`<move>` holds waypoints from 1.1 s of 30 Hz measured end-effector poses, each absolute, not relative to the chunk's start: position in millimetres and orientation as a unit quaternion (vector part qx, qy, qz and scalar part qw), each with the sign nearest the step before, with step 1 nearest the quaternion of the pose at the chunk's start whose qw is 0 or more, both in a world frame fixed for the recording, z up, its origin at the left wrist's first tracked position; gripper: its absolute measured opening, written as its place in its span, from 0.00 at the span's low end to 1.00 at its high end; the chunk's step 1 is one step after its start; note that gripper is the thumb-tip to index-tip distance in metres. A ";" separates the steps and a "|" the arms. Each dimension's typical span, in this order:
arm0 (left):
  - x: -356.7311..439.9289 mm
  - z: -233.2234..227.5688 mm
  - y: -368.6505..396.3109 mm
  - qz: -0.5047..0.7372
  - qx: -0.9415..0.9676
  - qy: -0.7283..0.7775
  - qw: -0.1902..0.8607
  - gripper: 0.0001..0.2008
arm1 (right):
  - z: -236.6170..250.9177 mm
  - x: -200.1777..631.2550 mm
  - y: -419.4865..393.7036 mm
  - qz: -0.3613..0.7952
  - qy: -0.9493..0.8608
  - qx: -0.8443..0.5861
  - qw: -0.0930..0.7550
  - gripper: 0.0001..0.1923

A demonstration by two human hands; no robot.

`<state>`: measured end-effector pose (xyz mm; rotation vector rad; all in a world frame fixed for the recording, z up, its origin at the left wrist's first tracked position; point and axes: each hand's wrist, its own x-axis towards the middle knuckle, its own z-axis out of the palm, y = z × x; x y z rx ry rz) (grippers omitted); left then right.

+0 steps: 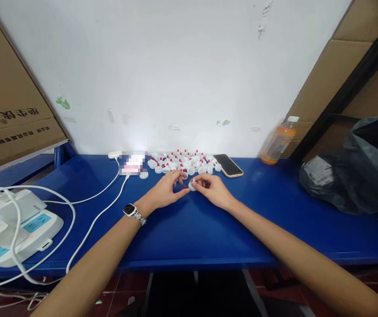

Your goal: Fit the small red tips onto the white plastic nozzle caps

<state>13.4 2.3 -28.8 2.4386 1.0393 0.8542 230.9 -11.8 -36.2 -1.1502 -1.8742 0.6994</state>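
Observation:
Both my hands meet over the blue table, just in front of a heap of small white plastic caps with red tips. My right hand pinches one white plastic cap between thumb and fingers. Beside it, my left hand has its thumb stretched toward that cap, with its curled fingers apart from the thumb and close to the heap's near edge. A small red tip shows just above the left thumb; whether the thumb touches it I cannot tell. A watch is on my left wrist.
A phone lies right of the heap, and a blurred-out device with white cables lies left. A power strip sits at far left. An orange drink bottle and a dark plastic bag stand right. A white wall rises behind.

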 end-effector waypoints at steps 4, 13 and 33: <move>18.5 -31.5 2.1 0.307 0.862 0.360 0.180 0.17 | -35.3 222.6 -11.3 0.321 -0.726 -0.446 0.415 0.12; 14.1 -30.5 5.6 0.289 0.862 0.385 0.159 0.12 | -31.1 231.3 -7.8 0.178 -0.752 -0.496 0.397 0.06; 7.7 -25.3 8.4 0.356 0.818 0.440 0.098 0.11 | -1.5 191.6 39.2 0.163 -0.783 -0.483 0.357 0.03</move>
